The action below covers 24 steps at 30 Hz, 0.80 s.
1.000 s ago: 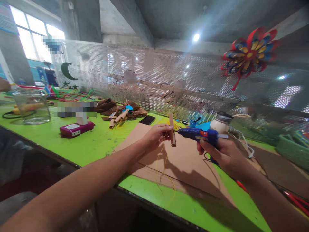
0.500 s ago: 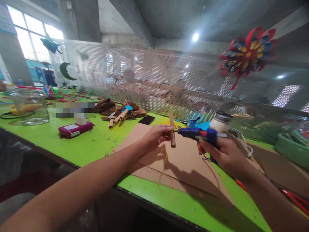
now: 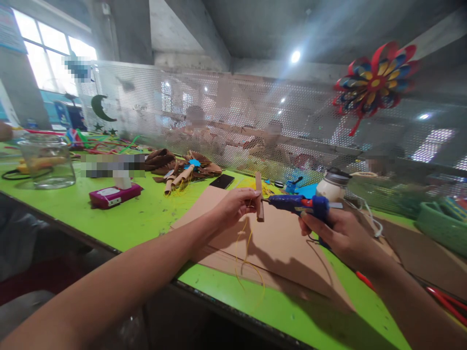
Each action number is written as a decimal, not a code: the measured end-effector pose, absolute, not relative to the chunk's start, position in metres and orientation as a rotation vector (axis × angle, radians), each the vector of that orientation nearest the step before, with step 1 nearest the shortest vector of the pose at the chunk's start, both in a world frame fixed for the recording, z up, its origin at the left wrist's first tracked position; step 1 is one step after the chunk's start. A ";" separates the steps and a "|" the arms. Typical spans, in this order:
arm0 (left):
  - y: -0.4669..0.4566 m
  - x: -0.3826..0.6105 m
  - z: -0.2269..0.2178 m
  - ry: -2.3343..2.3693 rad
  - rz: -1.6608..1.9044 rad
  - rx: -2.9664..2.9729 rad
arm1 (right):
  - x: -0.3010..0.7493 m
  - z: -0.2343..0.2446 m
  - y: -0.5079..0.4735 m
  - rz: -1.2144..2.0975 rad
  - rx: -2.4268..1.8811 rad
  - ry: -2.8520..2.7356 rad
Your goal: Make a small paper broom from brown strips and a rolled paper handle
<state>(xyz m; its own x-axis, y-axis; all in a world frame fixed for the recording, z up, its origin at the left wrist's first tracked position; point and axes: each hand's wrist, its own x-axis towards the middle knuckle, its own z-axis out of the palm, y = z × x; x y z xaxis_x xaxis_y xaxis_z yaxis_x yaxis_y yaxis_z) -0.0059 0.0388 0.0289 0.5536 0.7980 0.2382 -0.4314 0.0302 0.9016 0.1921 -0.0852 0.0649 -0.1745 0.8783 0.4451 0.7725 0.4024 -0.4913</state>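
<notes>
My left hand (image 3: 239,206) pinches a narrow brown cardboard strip (image 3: 260,209), held upright above a stack of brown cardboard sheets (image 3: 288,243). Thin yellow string (image 3: 248,240) hangs down from beneath that hand. In my right hand (image 3: 337,231) is a blue glue gun (image 3: 292,203), gripped round its handle, with a glue stick poking out of its back end. The gun's nozzle points left and meets the strip's right side, or comes very close; I cannot tell whether it touches.
A black phone (image 3: 222,182) lies behind the cardboard. Further left are brown paper pieces (image 3: 182,172), a purple power strip (image 3: 115,194) and a glass jar (image 3: 47,163). A white jug (image 3: 332,184) and a green basket (image 3: 441,221) stand right. Perforated metal panels (image 3: 219,116) close off the back.
Almost nothing differs. The strip and the glue gun's nozzle have shifted very slightly left; both hands keep their hold.
</notes>
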 end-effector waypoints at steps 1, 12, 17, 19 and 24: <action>0.040 -0.006 0.028 0.376 0.984 1.207 | 0.192 0.065 -0.085 0.197 -1.407 -1.979; 0.042 -0.006 0.027 0.389 0.982 1.202 | 0.194 0.065 -0.086 0.237 -1.406 -1.998; 0.037 -0.006 0.030 0.392 0.978 1.211 | 0.193 0.063 -0.083 0.234 -1.401 -1.966; 0.036 -0.006 0.031 0.395 0.967 1.207 | 0.193 0.062 -0.082 0.239 -1.393 -1.955; 0.037 -0.007 0.030 0.359 0.941 1.216 | 0.191 0.063 -0.082 0.243 -1.391 -1.934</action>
<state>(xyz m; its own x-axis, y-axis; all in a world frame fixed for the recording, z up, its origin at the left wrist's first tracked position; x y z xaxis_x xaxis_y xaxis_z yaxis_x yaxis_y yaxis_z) -0.0067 0.0367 0.0301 0.5899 0.7725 0.2351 -0.4195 0.0443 0.9067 0.1911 -0.0818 0.0630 -0.1486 0.8823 0.4467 0.7446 0.3971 -0.5366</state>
